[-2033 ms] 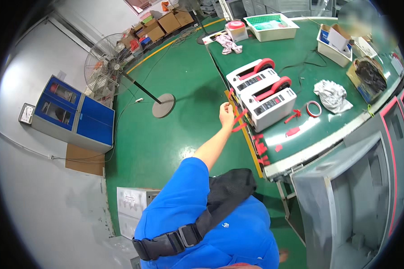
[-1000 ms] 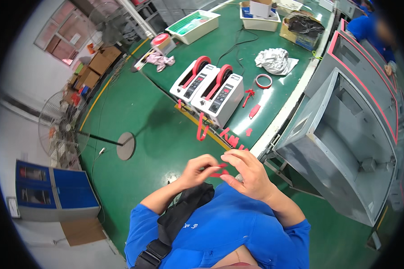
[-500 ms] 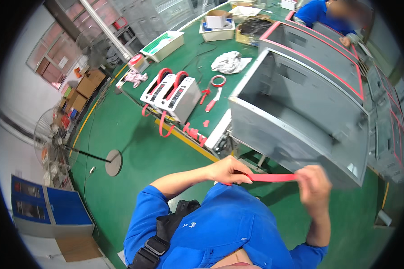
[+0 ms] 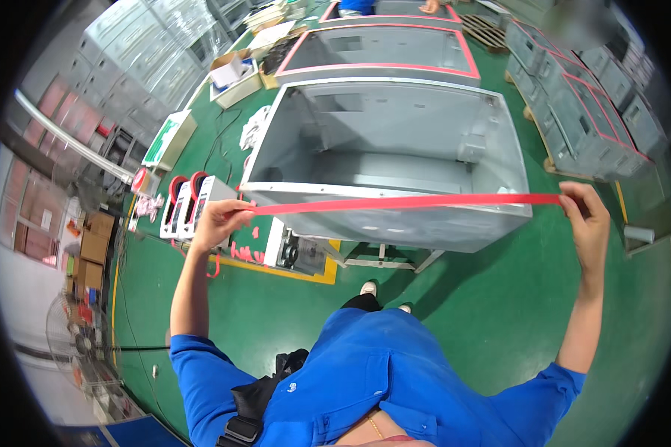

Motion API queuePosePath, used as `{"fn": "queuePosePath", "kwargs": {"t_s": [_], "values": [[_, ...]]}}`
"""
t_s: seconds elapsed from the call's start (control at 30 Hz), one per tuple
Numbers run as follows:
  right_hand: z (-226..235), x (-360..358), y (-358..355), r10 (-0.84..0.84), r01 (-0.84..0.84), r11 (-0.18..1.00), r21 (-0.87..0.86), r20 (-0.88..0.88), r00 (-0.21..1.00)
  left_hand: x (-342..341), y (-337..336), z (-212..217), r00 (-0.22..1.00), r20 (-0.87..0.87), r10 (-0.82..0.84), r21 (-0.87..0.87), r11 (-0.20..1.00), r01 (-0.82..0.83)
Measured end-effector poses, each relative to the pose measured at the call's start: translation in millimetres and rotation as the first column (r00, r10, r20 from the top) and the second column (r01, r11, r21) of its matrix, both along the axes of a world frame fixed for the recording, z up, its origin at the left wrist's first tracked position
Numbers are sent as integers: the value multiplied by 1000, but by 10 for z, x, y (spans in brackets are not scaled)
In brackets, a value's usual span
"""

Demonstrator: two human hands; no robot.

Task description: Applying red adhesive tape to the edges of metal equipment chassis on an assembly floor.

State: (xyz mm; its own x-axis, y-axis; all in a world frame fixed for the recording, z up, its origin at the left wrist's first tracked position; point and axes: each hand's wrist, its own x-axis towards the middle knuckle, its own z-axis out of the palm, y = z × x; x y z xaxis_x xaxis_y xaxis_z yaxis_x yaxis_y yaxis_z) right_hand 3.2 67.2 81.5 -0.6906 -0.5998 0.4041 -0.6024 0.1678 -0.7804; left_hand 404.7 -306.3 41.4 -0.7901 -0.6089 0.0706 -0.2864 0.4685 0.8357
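Long, flat red tape strip (image 4: 395, 202): stretched nearly straight between both hands, running across in front of the near wall of the box just below its rim – whether it touches the metal, I cannot tell.
Left hand (image 4: 222, 222): grip narrow, thumb and fingers pinched on the strip's left end.
Right hand (image 4: 587, 216): grip narrow too, pinching the right end out beyond the box's near right corner.
Open grey metal box (image 4: 395, 165): hollow side up, ahead of the person, beside the bench.
Green-topped bench (image 4: 201, 153): on the left, reaching away from the person.
White tape dispensers with red rolls (image 4: 213, 192): two, side by side at the bench's left edge.
Short red tape pieces (image 4: 246, 254): several, by the bench's near edge.
Crumpled white cloth (image 4: 253, 128): on the bench, just beside the box's left side.
Cream plastic tray with green inside (image 4: 180, 147): farther along the bench's left edge – beyond the dispensers.
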Motion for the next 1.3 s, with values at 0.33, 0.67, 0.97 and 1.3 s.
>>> {"fn": "queuePosePath", "kwargs": {"t_s": [0.33, 0.67, 0.97, 1.3], "values": [[-380, -341, -108, 38, -56, 997, 44, 331, 943, -234, -477, 52, 992, -65, 109, 36, 994, -107], [-468, -307, -310, 37, -104, 985, 135, 427, 904, -102, -705, 27, 967, -126, 224, 158, 966, -203], [-561, -400, -320, 10, -95, 982, 164, 456, 890, -148, -783, -99, 964, -164, 212, 218, 960, -174], [-474, -405, -302, -37, -104, 961, 255, 493, 869, -235, -813, -172, 960, -174, 221, 297, 941, -162]]}}
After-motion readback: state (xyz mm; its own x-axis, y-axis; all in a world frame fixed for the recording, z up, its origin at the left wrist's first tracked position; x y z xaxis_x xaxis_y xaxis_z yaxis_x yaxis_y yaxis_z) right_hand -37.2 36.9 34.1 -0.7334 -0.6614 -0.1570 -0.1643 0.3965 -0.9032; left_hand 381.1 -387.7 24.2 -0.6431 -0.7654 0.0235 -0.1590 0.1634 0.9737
